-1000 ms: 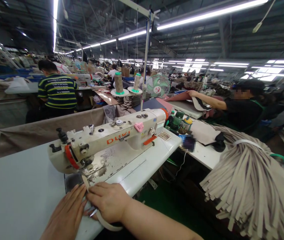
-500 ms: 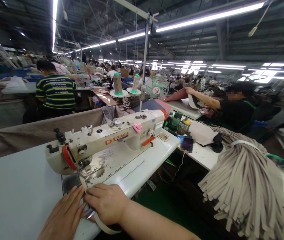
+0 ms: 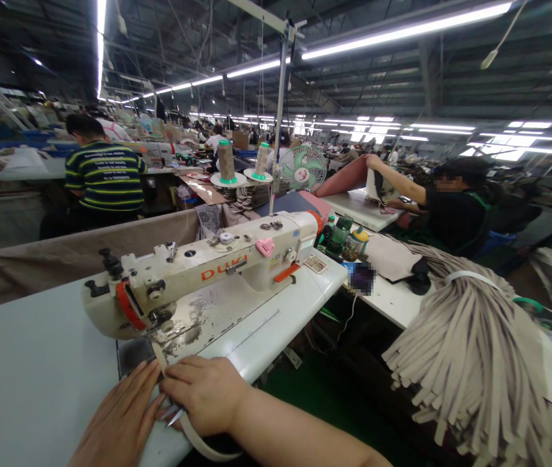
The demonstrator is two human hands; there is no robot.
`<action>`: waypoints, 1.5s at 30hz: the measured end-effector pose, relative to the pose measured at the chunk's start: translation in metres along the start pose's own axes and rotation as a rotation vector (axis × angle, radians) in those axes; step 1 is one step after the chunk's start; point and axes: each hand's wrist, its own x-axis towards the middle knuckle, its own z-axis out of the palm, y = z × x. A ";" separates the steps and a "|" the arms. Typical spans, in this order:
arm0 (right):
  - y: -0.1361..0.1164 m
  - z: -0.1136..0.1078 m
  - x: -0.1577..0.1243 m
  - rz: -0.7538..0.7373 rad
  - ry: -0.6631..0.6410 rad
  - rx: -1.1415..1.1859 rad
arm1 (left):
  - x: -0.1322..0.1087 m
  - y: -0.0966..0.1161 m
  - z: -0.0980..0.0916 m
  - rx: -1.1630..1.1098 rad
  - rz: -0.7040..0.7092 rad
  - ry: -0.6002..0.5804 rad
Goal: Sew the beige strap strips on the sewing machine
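Pinching strip (image 3: pixel 196 440): right grip (image 3: pixel 205 392); left grip (image 3: pixel 120 412) unclenched on pale tabletop (image 3: pixel 27 363), tube lights (image 3: pixel 407 30) overhead.

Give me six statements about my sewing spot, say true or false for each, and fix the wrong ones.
1. The right hand touches the pale strip. True.
2. The left hand is on top of the sewing machine. False: it is down at the table, in front of the machine.
3. Two thread spools stand beyond the sewing machine. True.
4. The fan is nearer the camera than the sewing machine. False: it is farther away.
5. A pale band goes round the bundle of strips. True.
6. The lettering on the machine is green. False: it is orange.
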 end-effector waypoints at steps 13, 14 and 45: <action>0.001 0.001 -0.002 0.004 -0.014 0.013 | 0.000 0.001 0.000 -0.020 -0.009 -0.010; 0.001 0.001 -0.002 0.002 -0.016 0.013 | 0.000 0.001 0.000 -0.022 -0.013 -0.011; 0.000 0.005 -0.002 0.012 0.065 0.026 | 0.000 0.006 -0.002 -0.004 -0.043 -0.020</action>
